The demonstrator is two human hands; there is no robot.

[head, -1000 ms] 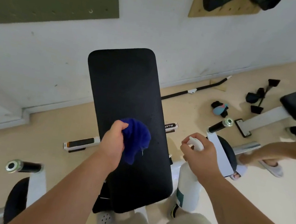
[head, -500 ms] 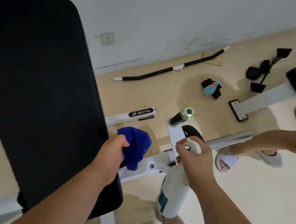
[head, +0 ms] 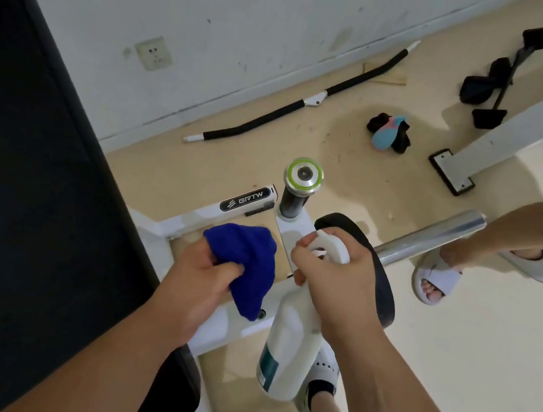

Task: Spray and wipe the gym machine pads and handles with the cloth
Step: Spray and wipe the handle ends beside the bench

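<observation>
My left hand point(head: 199, 281) grips a bunched blue cloth point(head: 248, 265), held off the right edge of the large black back pad point(head: 36, 174). My right hand point(head: 339, 284) is wrapped round the head of a white spray bottle point(head: 289, 350), whose body hangs down below the hand. Just beyond both hands stands an upright black handle point(head: 293, 203) with a green-ringed metal cap point(head: 303, 174), fixed to the white machine frame point(head: 192, 219). A smaller black arm pad point(head: 377, 282) lies partly hidden behind my right hand.
A chrome bar point(head: 432, 234) juts right from the arm pad. Another person's legs in white slippers point(head: 433, 279) stand at the right. On the floor lie a black curved bar point(head: 293, 108), a blue-and-black item point(head: 390, 133) and black straps point(head: 490, 82). A second bench point(head: 515, 124) is at far right.
The view has swung right and closer: the back pad slid to the left edge, and both hands now sit in front of the upright handle. The cloth came off the pad.
</observation>
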